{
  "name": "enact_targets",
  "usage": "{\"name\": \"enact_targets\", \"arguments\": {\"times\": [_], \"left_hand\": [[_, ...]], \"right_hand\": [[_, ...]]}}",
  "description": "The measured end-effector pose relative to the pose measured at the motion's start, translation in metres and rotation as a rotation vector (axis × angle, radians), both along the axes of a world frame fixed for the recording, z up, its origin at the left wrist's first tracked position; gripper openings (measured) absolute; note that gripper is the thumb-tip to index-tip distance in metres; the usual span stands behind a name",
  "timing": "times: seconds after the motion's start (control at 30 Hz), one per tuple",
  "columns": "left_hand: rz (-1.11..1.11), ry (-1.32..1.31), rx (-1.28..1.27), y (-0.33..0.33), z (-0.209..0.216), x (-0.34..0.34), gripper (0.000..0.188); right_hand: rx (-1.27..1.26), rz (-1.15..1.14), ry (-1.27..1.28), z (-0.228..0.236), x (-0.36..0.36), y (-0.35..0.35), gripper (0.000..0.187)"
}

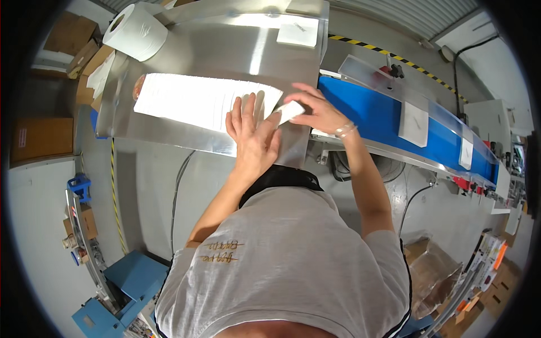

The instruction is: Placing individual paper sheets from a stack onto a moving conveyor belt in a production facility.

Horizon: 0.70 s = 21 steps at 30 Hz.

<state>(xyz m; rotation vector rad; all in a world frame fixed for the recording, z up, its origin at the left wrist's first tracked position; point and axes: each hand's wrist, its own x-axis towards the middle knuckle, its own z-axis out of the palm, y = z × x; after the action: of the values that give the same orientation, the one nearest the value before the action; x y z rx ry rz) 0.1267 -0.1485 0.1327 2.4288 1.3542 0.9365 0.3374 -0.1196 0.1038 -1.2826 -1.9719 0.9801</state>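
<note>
A long row of overlapping flat white packets [186, 101] lies on the metal table, fanned from left to right. My left hand [253, 135] rests over the right end of the row, its fingers stretched out and apart. Its thumb side touches a single white packet [289, 112] at the end of the row. My right hand [326, 114] has that packet's right end between thumb and fingers, with the index finger lifted away. Whether the packet is fully separate from the row I cannot tell. Behind the row's left end shows part of a brownish round object [138, 87].
A blue conveyor belt [369, 110] with clear side guards runs off to the right, carrying white packets [414, 124]. On the metal table [220, 50] stand a big white paper roll [135, 32] and a white stack [297, 31]. Cardboard boxes [42, 138] are at the left.
</note>
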Motion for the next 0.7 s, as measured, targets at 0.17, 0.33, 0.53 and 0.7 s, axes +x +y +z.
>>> {"name": "enact_targets", "arguments": {"times": [0.17, 0.33, 0.53, 0.7], "left_hand": [[0.108, 0.049, 0.014, 0.006, -0.002, -0.010, 0.035], [0.105, 0.017, 0.072, 0.007, -0.007, -0.015, 0.038], [0.083, 0.025, 0.067, 0.007, -0.006, -0.016, 0.036], [-0.002, 0.025, 0.016, 0.011, -0.003, -0.020, 0.033]], "right_hand": [[-0.350, -0.363, 0.502, -0.040, 0.034, -0.006, 0.031], [-0.214, -1.099, -0.087, -0.071, 0.135, -0.027, 0.040], [0.394, -0.836, -0.509, -0.030, 0.101, -0.032, 0.052], [-0.020, -0.110, 0.103, 0.013, -0.015, 0.000, 0.048]]}}
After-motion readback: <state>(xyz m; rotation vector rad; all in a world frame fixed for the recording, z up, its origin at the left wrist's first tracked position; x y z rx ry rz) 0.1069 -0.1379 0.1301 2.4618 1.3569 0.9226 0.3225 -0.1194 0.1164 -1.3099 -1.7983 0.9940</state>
